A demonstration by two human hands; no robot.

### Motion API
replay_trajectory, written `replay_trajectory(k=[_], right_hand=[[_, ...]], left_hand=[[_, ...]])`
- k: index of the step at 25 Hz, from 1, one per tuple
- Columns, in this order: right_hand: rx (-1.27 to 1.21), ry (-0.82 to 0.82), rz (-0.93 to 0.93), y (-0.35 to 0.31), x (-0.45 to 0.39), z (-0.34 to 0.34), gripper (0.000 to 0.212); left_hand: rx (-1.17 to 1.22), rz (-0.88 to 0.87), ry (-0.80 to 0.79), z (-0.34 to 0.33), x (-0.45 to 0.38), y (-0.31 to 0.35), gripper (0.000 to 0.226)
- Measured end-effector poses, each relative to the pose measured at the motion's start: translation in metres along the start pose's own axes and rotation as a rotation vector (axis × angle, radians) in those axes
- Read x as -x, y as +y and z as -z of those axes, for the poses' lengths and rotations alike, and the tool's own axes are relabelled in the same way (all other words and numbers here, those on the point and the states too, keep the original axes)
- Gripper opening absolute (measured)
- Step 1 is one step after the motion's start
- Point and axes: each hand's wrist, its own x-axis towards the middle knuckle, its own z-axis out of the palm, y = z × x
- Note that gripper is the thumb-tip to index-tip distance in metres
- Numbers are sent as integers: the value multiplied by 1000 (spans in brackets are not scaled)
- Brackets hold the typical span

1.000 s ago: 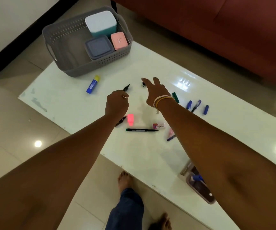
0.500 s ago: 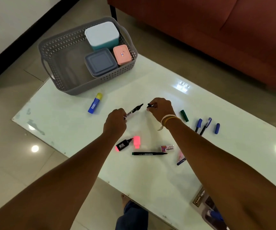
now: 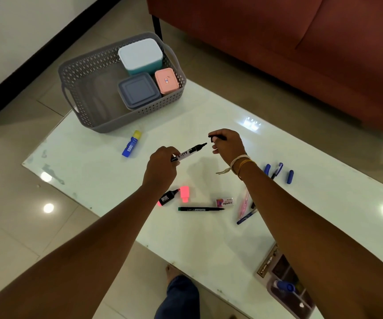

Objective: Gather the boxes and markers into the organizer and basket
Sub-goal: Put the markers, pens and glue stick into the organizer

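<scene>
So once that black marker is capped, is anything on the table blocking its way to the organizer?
Nothing visible does. The marker is held in the left hand, above the table. The organizer sits at the near right corner, partly hidden behind the right forearm; pens lie flat below the path.

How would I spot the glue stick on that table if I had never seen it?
Start at the grey basket at the far left corner of the white table. Just in front of its near wall, alone on the tabletop, lies the glue stick. It is a short, stubby blue tube with a yellow cap, unlike the slim pens and markers farther right.
</scene>
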Motion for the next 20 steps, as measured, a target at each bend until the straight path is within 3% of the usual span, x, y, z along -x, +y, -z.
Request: replay_trajectory(k=[6,12,17,20], right_hand=[[31,-187,-57,-2,18,18,29],[68,-226,31,3,49,48,23],[-184,-93,-4,15,82,66,14],[-323,1,-5,26,107,73,18]], left_hand=[[115,-42,44,-1,21,12,22],[123,-56,25,-5,50,23,21],[229,-38,-1,-8,79,48,13],[380,57,-101,-19,98,70,16]])
